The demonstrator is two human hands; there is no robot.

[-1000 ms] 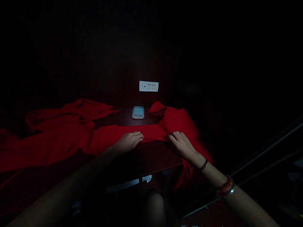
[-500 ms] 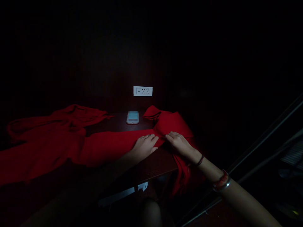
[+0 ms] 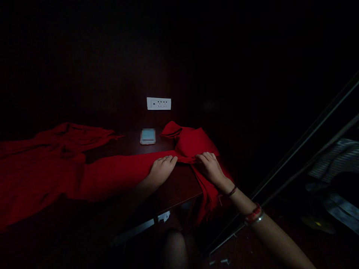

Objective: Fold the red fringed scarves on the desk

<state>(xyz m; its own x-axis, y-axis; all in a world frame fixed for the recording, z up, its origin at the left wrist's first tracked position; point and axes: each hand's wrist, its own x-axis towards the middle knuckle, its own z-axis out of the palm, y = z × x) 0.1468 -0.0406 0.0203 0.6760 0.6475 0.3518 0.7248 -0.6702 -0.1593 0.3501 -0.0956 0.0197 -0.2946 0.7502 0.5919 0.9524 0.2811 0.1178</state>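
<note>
A long red cloth [image 3: 117,172] lies across the dark wooden table, with a loose fringed end at the left and a bunched part at the right. My left hand [image 3: 163,170], a ring on one finger, is closed on the near edge of its flat middle stretch. A short way to the right, my right hand [image 3: 209,166] grips the cloth beside the bunched part, fingers curled over it. Between the two hands the edge is drawn into a narrow strip. Some red fabric hangs over the table's right edge below my right hand.
Behind the cloth a phone-like device [image 3: 147,136] with a lit, blurred screen rests on the table [image 3: 179,188]. A white socket panel [image 3: 159,104] is on the dark wall. At right, a slanting metal rail [image 3: 280,170] runs past striped fabric [image 3: 333,160]. My knee is below.
My hands have moved a little apart, and the cloth edge between them is now drawn narrower. The whole view has shifted, showing more of the right side.
</note>
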